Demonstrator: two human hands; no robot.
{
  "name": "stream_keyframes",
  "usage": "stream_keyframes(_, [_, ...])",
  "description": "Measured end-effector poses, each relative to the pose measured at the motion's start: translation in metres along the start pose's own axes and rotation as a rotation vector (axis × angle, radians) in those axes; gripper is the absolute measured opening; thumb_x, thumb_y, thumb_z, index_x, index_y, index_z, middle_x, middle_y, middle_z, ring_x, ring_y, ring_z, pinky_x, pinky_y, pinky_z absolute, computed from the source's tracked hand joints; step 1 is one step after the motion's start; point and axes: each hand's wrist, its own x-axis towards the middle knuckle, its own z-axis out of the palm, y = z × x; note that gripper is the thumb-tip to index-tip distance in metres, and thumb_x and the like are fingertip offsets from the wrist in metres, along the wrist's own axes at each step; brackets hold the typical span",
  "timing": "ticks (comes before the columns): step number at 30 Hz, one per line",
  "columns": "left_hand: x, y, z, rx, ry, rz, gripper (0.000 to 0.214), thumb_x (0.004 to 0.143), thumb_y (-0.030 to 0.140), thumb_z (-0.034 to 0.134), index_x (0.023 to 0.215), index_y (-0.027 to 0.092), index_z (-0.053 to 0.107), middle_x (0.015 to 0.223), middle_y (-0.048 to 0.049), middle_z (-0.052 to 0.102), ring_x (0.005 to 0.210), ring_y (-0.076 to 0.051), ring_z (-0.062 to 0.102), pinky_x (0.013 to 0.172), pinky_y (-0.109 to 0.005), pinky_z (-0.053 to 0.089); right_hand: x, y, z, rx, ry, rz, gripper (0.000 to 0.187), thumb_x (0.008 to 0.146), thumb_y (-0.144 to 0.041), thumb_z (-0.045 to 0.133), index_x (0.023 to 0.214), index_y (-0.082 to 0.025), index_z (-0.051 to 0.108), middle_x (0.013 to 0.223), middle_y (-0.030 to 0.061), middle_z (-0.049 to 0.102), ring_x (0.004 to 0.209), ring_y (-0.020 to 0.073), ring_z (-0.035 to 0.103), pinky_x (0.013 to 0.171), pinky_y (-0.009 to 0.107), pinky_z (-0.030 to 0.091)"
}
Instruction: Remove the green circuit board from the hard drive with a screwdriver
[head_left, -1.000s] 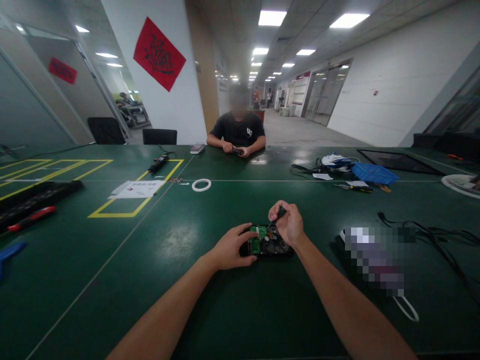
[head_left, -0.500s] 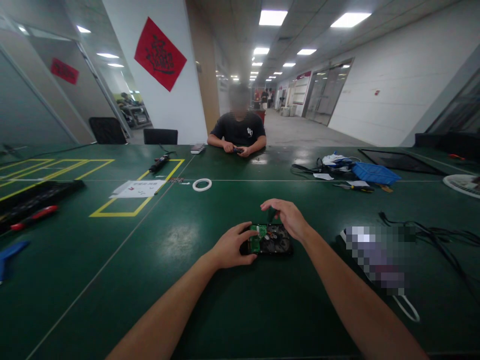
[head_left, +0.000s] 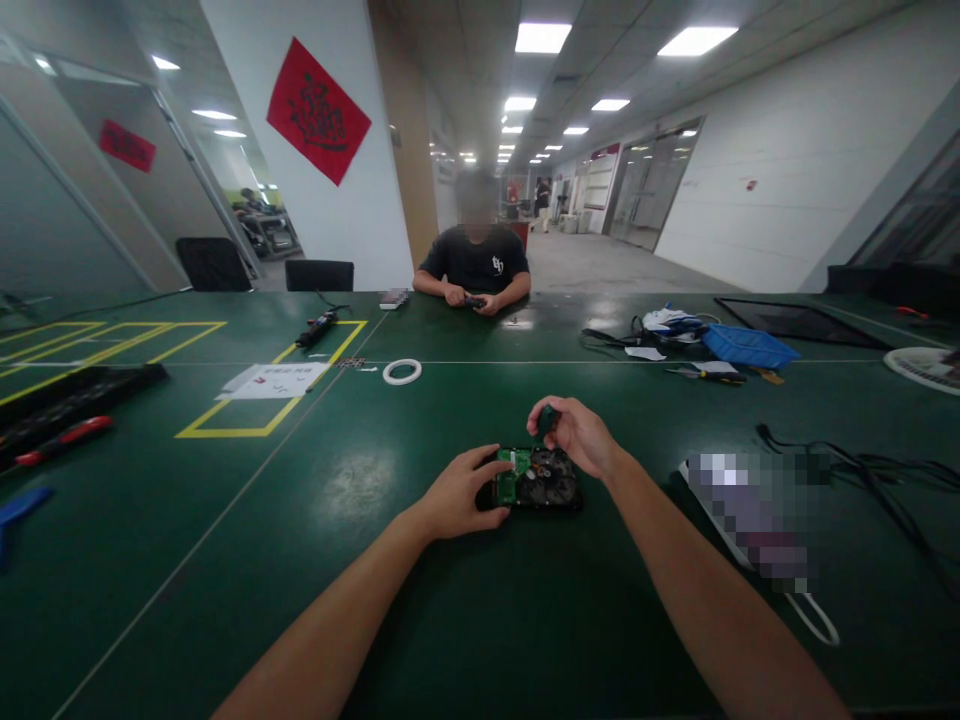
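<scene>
A black hard drive (head_left: 546, 486) with a green circuit board (head_left: 513, 476) on its left part lies flat on the green table (head_left: 315, 540) in front of me. My left hand (head_left: 459, 494) rests on the drive's left end, fingers curled over it and holding it down. My right hand (head_left: 576, 434) hovers over the drive's far right corner with its fingers closed around the dark handle of a small tool (head_left: 548, 416), probably a screwdriver, pointing down at the drive.
Across the table a person in a black shirt (head_left: 478, 262) handles something small. A white tape ring (head_left: 402, 372), a paper sheet (head_left: 274, 379) in a yellow marked box, a blue tray (head_left: 746, 347), cables (head_left: 877, 470) and a red-handled tool (head_left: 64, 437) lie around.
My right hand spread out half a second ago and has closed again round the tool's handle, a little higher over the drive. My left hand has stayed on the drive.
</scene>
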Motion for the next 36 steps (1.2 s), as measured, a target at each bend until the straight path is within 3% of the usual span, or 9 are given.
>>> stream_keyframes(10, [-0.001,0.003,0.0,0.011,0.0,-0.011,0.075,0.076,0.046,0.077,0.145,0.03,0.051,0.158,-0.0099,0.038,0.141,-0.034,0.042,0.116,-0.05,0.037,-0.005,-0.001,0.004,0.042,0.051,-0.04,0.026,0.087,-0.037,0.062,0.1,-0.018,0.074,0.096,0.0096,0.069,0.09,0.0208,0.06,0.061,0.028,0.048])
stream_keyframes(14, [-0.001,0.005,0.0,0.009,-0.004,-0.015,0.076,0.077,0.045,0.077,0.146,0.031,0.05,0.159,-0.0096,0.036,0.142,-0.034,0.041,0.116,-0.051,0.037,-0.009,0.0,0.006,-0.07,0.124,-0.1,0.023,0.085,-0.039,0.068,0.096,-0.019,0.074,0.102,0.0085,0.07,0.092,0.0207,0.06,0.063,0.028,0.048])
stream_keyframes(20, [0.0,0.013,0.002,0.017,-0.003,-0.052,0.087,0.071,0.068,0.077,0.144,0.028,0.051,0.158,-0.013,0.037,0.14,-0.038,0.043,0.114,-0.054,0.039,-0.011,0.006,0.003,-0.258,0.271,-0.244,0.016,0.084,-0.035,0.071,0.085,-0.019,0.07,0.102,0.0057,0.074,0.077,0.0149,0.057,0.065,0.027,0.042])
stream_keyframes(24, [0.01,0.018,0.01,0.062,0.026,-0.104,0.096,0.062,0.08,0.075,0.138,0.024,0.055,0.154,-0.0171,0.041,0.138,-0.041,0.044,0.112,-0.056,0.039,-0.013,0.007,0.007,-0.168,0.234,-0.199,0.016,0.083,-0.033,0.069,0.08,-0.02,0.062,0.104,0.0072,0.075,0.083,0.0171,0.061,0.064,0.027,0.041])
stream_keyframes(26, [0.015,0.019,0.015,0.075,0.038,-0.126,0.097,0.06,0.082,0.075,0.134,0.023,0.057,0.151,-0.0184,0.044,0.137,-0.042,0.045,0.111,-0.058,0.04,-0.014,0.005,0.009,-0.13,0.203,-0.159,0.014,0.085,-0.033,0.066,0.09,-0.021,0.065,0.103,0.0078,0.076,0.086,0.019,0.064,0.061,0.027,0.04])
stream_keyframes(30, [0.017,0.017,0.022,0.072,0.063,-0.14,0.091,0.062,0.079,0.076,0.132,0.024,0.056,0.152,-0.0177,0.043,0.137,-0.042,0.044,0.111,-0.059,0.039,-0.017,-0.002,0.012,-0.098,0.138,-0.103,0.028,0.086,-0.036,0.063,0.107,-0.019,0.071,0.099,0.0102,0.074,0.088,0.0217,0.066,0.059,0.027,0.04])
stream_keyframes(36, [0.009,0.013,0.022,0.06,0.077,-0.114,0.082,0.069,0.073,0.076,0.134,0.027,0.056,0.158,-0.0165,0.034,0.142,-0.042,0.039,0.111,-0.06,0.039,-0.019,0.0,0.01,0.028,0.065,-0.053,0.018,0.086,-0.035,0.066,0.09,-0.018,0.071,0.097,0.0094,0.07,0.09,0.0208,0.061,0.06,0.027,0.045])
